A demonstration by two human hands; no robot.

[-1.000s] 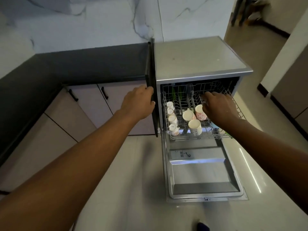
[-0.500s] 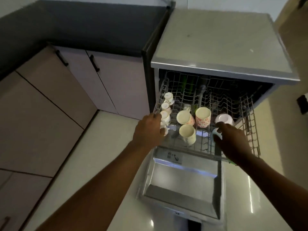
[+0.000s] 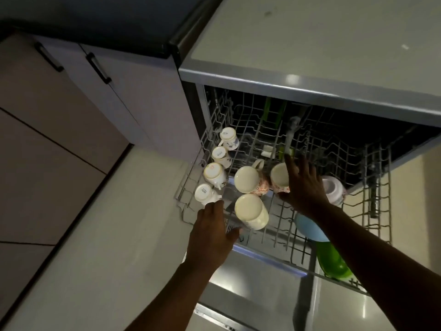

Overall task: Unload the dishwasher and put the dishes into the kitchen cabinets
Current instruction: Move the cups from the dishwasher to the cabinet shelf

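Filling the right of the frame: a grey steel dishwasher (image 3: 310,75) with its wire upper rack (image 3: 372,211) pulled out, carrying upturned cups and mugs at centre. Reaching over a cream mug with red pattern (image 3: 278,179) mid-frame, right hand (image 3: 304,187) spreading its fingers wide, not yet gripping. Lower centre, left hand (image 3: 211,231) extending relaxed fingers, touching the small white upturned cup (image 3: 205,193) at the rack's front left corner.

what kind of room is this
Most likely a home kitchen. An open dishwasher has its upper rack pulled out, loaded with upside-down mugs. Beside it stand base cabinets with black handles under a dark countertop.
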